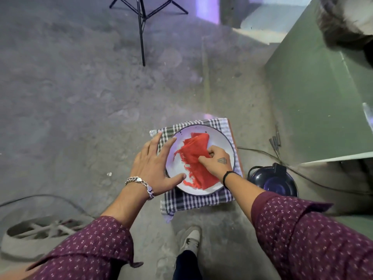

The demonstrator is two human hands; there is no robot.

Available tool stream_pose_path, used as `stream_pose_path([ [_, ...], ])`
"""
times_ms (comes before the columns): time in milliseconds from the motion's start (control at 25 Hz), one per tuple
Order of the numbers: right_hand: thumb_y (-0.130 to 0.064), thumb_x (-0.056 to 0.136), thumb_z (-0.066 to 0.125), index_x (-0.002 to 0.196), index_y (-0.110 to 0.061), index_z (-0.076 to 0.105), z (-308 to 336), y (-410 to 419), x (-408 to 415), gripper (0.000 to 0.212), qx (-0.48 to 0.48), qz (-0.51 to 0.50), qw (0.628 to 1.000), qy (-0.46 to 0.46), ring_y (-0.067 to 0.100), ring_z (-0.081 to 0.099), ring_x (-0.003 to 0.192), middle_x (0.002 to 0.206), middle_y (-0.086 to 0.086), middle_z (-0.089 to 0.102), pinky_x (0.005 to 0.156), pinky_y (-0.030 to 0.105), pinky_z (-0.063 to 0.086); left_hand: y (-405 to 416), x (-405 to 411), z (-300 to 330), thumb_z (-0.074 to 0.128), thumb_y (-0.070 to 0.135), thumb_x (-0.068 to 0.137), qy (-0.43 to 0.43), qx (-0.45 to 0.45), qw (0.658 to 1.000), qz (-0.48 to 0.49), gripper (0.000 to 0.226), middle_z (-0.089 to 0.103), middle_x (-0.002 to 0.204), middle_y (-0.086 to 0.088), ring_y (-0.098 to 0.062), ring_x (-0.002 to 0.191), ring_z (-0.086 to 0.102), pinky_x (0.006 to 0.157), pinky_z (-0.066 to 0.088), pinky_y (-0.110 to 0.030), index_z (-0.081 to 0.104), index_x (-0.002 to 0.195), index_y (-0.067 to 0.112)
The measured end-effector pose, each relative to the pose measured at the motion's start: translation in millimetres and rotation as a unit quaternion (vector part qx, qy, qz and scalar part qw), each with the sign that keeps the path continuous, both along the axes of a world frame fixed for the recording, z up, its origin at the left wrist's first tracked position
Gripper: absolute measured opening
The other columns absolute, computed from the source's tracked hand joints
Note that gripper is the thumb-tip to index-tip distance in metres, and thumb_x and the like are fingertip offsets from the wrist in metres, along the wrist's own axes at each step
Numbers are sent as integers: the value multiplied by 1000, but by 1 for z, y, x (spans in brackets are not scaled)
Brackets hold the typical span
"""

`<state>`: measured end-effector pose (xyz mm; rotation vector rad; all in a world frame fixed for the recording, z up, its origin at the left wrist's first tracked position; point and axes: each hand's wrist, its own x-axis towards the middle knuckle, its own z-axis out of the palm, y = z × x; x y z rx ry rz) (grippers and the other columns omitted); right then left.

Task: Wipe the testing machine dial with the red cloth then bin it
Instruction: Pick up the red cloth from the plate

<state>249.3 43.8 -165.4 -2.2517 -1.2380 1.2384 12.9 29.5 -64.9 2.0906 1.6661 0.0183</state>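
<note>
A red cloth (194,158) lies crumpled in a white enamel plate (219,138) that sits on a checked towel over a low stand. My right hand (217,161) pinches the cloth near its middle, fingers closed on the fabric. My left hand (155,168) rests with spread fingers on the plate's left rim, thumb on the near edge. The green testing machine (314,98) stands to the right; its dial is out of view.
A dark blue bin with a black lid (272,181) stands on the floor just right of the stand. Cables (262,152) run past it. A black tripod (142,27) is ahead, a round metal grate (40,229) at lower left, my shoe (190,239) below.
</note>
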Motion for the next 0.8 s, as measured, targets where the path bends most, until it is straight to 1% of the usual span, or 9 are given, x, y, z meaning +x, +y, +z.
stream_pose_path([
  [40,-36,81,81,68,-21,56,9,1,3,33,20,3,1000,21,11,52,64,68,-8,58,56,20,40,5,4,8,74,79,74,-3,4,1000,-3,115,10,182,-7,-39,158,27,118,40,-57,23,170,42],
  [80,-38,79,78,65,-24,56,26,2,6,30,33,-5,998,50,6,50,61,63,-11,56,57,23,40,10,9,20,73,79,73,-4,8,1000,-7,115,10,182,-6,-39,158,27,118,40,-57,23,170,43],
  [200,-38,76,70,70,-38,71,83,13,21,5,76,-74,980,168,-3,53,57,59,-22,62,66,30,45,29,30,62,65,84,69,-8,37,999,-26,116,8,182,-3,-37,156,26,117,41,-56,23,170,44],
  [240,-34,75,69,78,-34,73,106,18,28,5,92,-101,970,202,0,56,60,63,-20,65,70,31,47,35,40,79,63,84,68,-8,47,998,-36,117,8,182,-3,-37,156,26,116,42,-56,23,170,44],
  [360,-19,76,66,104,-22,68,179,24,61,28,171,-132,937,274,11,66,69,80,-4,74,75,37,57,51,75,136,62,86,67,-16,93,993,-74,118,8,182,-2,-36,157,26,115,44,-54,21,171,45],
  [480,-11,84,67,124,-20,67,262,10,110,42,225,-158,903,331,31,76,96,107,14,81,97,54,64,60,124,203,60,87,68,-32,154,981,-115,118,8,182,-2,-35,158,24,118,42,-54,18,171,46],
  [640,0,100,63,138,-19,70,369,-42,195,42,300,-144,882,334,40,82,110,124,15,85,90,51,70,37,202,307,61,85,70,-60,224,955,-184,117,7,182,-3,-35,159,21,121,37,-55,16,171,46],
  [720,4,106,58,145,-25,68,416,-72,235,50,337,-150,875,315,39,80,116,132,16,83,99,54,67,18,240,355,57,86,69,-75,259,939,-213,117,8,182,-4,-35,159,22,122,37,-54,17,171,45],
  [800,4,107,58,146,-28,68,461,-112,277,51,384,-160,860,297,30,79,112,129,11,84,103,52,66,-10,282,403,57,88,70,-92,294,920,-243,117,8,182,-3,-35,159,22,122,37,-55,18,171,44],
])
